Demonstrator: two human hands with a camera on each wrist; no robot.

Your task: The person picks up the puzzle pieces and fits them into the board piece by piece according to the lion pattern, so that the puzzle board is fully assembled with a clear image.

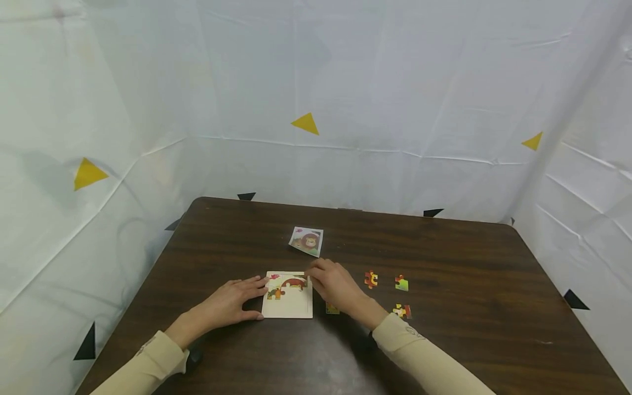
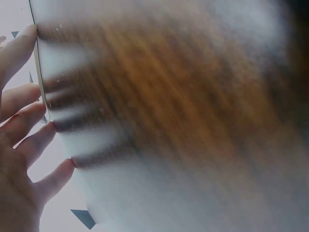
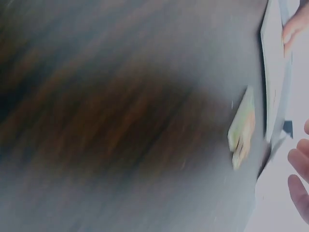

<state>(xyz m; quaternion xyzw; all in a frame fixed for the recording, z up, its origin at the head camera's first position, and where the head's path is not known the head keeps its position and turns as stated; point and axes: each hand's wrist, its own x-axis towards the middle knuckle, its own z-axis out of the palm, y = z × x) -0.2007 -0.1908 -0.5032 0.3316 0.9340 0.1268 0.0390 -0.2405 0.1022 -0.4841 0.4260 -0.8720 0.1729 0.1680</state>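
Observation:
A pale square puzzle board (image 1: 288, 310) lies on the table, with joined picture pieces (image 1: 294, 283) along its top and upper left. My left hand (image 1: 229, 302) rests at the board's left edge, fingers spread; the left wrist view shows its fingertips (image 2: 65, 166) along that edge. At the board's upper right corner, my right hand (image 1: 338, 286) touches the pieces with bent fingertips, partly hiding the corner. Under the right hand, a loose puzzle piece (image 1: 332, 309) lies just right of the board; it also shows in the right wrist view.
Several loose puzzle pieces lie to the right, among them a red-orange piece (image 1: 371, 279), a green one (image 1: 402, 283) and a yellow-and-red group (image 1: 402, 311). Behind the board lies a lion picture card (image 1: 306, 241). White sheeting (image 1: 365, 99) surrounds the dark wooden table (image 1: 469, 274).

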